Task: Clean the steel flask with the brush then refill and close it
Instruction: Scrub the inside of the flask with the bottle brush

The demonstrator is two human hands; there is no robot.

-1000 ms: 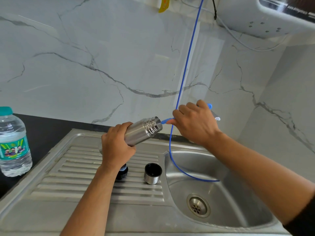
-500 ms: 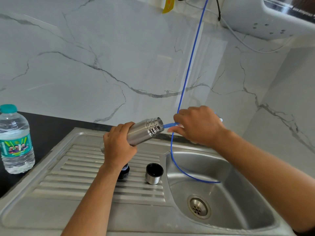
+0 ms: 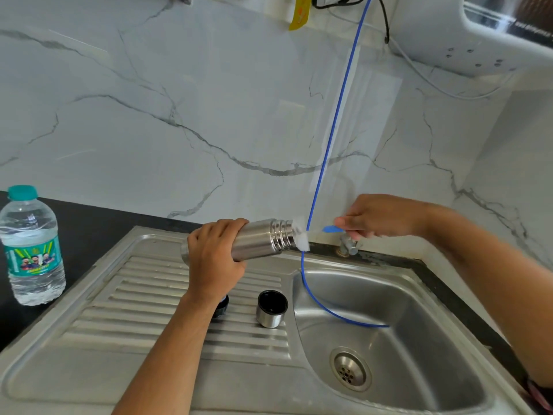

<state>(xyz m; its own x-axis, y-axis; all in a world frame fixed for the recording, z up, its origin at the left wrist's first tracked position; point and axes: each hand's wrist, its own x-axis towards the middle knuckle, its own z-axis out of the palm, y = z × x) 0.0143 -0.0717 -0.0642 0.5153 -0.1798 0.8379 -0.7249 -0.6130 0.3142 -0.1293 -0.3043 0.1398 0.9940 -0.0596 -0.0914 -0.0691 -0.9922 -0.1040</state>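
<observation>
My left hand [image 3: 214, 259] grips the steel flask [image 3: 263, 238] around its lower body and holds it almost level above the drainboard, mouth pointing right. White brush bristles [image 3: 301, 239] stick out of the flask's mouth. To the right, my right hand [image 3: 380, 215] pinches the brush's blue handle [image 3: 332, 229]. The steel cup lid [image 3: 271, 308] stands open side up on the drainboard. A black stopper [image 3: 221, 305] lies beside it, half hidden by my left wrist.
A steel sink [image 3: 389, 339] with a drain lies lower right. A thin blue hose [image 3: 335, 115] hangs down the marble wall into the basin. A small tap [image 3: 347, 244] sits behind the basin. A full plastic water bottle [image 3: 31, 247] stands on the dark counter at left.
My right hand has pulled back to the right, drawing the brush out so its white bristles now show at the flask's mouth. The flask has stayed nearly in place.
</observation>
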